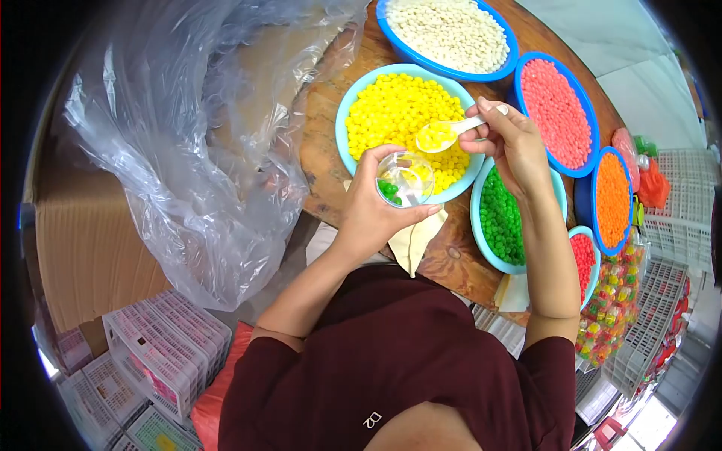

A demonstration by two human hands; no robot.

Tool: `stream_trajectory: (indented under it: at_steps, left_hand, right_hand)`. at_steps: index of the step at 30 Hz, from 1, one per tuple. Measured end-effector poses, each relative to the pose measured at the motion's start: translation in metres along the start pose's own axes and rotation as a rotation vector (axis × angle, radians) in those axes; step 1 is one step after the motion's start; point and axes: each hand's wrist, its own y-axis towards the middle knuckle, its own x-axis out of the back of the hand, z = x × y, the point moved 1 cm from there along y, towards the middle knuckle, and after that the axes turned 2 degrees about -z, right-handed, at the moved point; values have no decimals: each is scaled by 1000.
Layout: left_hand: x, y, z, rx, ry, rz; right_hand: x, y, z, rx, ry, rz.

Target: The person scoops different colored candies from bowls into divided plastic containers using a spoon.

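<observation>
My left hand (376, 204) is wrapped round a clear plastic cup (412, 171) with a few green candies (389, 191) inside, tilted so its mouth shows. In my right hand (505, 137) is a white spoon (468, 122), its bowl heaped with yellow candies. The spoon is just above and to the right of the cup, apart from it. Both hands are over the light-blue basin (343, 124) of yellow candies (391, 105). Beneath my right wrist is another light-blue basin (479, 239) of green candies (500, 214), partly hidden by my forearm.
Around the wooden table (327, 98) stand basins of white pieces (447, 34), pink (555, 113), orange (613, 199) and red candies (583, 259). A clear plastic sheet (195, 150) drapes over a cardboard box (90, 240) on the left. Plastic crates (162, 346) stand at lower left; filled containers (613, 301) at right.
</observation>
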Motion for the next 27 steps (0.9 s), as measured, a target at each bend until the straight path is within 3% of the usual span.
stream_trajectory:
  at_steps: [5,8,12,16,19,23,27]
  left_hand:
    - [-7,4,-10,-47,101,-80]
    - [-10,8,-15,-82,160,-82]
    - [-11,14,-11,-88,165,-77]
    - [-8,16,-14,-52,112,-56]
    - [-9,18,-12,29,-134,-4]
    - [-10,20,-9,8,-107,-3]
    - [-10,24,-5,-61,-92,-11]
  right_hand:
    - [-23,-14,7,116,-195,26]
    - [-40,-23,8,300,-454,7]
    - [-54,-35,12,834,-933,22]
    - [-59,-39,16,838,-917,-17]
    - [-53,-30,14,570,-655,-88]
    - [-50,-26,10,497,-521,-106]
    - [-53,-34,19,895,-942,80]
